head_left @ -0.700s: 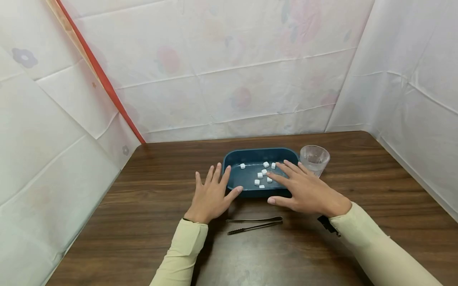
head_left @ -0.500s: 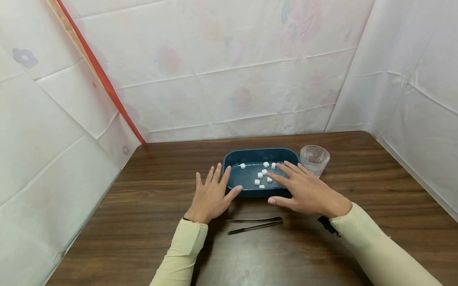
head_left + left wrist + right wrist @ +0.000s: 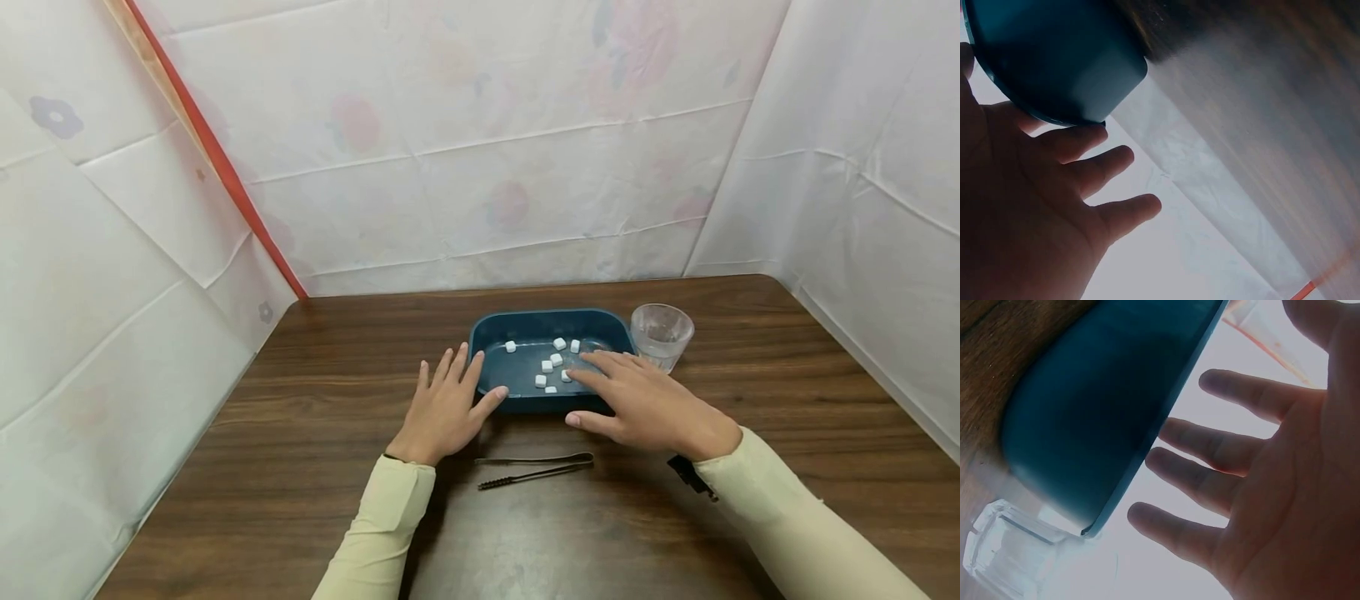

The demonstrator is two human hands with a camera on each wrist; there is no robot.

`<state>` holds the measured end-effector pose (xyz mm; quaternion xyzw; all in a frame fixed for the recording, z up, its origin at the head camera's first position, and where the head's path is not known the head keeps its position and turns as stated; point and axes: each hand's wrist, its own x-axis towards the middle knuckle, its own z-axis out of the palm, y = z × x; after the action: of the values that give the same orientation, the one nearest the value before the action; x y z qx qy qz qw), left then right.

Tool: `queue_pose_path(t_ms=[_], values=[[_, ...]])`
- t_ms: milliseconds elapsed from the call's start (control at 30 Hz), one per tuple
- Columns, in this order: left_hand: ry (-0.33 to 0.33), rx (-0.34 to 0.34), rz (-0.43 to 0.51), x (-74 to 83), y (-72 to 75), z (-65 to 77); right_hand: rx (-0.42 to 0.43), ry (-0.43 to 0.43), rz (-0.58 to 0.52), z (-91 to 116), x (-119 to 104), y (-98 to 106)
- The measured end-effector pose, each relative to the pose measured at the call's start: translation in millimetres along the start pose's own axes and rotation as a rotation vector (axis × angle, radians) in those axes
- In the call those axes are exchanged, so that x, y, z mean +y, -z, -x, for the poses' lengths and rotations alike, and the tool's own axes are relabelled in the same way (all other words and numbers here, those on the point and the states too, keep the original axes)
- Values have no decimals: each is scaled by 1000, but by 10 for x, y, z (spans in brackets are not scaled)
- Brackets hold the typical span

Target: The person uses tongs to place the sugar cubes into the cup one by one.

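In the head view, a dark blue tray (image 3: 495,322) holds several small white cubes (image 3: 547,367). My left hand (image 3: 438,412) is at its near left corner, fingers spread and mostly straight, holding nothing. Over the near right part of the tray is my right hand (image 3: 652,407), fingers extended and thumb apart, also holding nothing. It hides the tray's near right corner. Both wrist views show an empty palm and the outside of the tray (image 3: 1066,62). On the table between my forearms lie thin dark tongs (image 3: 536,480), their arms apart.
A clear glass tumbler (image 3: 662,332) stands at the tray's right side, close to my right hand; the right wrist view shows its base (image 3: 1016,547). Below is a brown wood-grain table (image 3: 330,467). White patterned cloth (image 3: 480,150) hangs behind and at both sides.
My right fingers have drawn back and down slightly, baring more of the tray's right end. My left hand has hardly moved, and the tray, cubes, tongs and glass stay in place.
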<state>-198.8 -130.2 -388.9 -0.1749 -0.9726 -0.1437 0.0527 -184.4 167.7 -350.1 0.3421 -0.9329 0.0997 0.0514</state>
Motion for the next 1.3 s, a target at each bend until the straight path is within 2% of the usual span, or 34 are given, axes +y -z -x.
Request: queue_pose_path(t_ms=[533,967,1167,1300], values=[[12,-20,38,-13,7,-3,112,132,47,-23,-90,-21],[10,-25,57,-10,15,-4,258,258,33,-36,-158,-70],[14,-22,65,-15,17,-1,247,309,7,-41,-223,-101],[5,-13,66,-29,13,-7,167,286,-6,-40,-256,-116]])
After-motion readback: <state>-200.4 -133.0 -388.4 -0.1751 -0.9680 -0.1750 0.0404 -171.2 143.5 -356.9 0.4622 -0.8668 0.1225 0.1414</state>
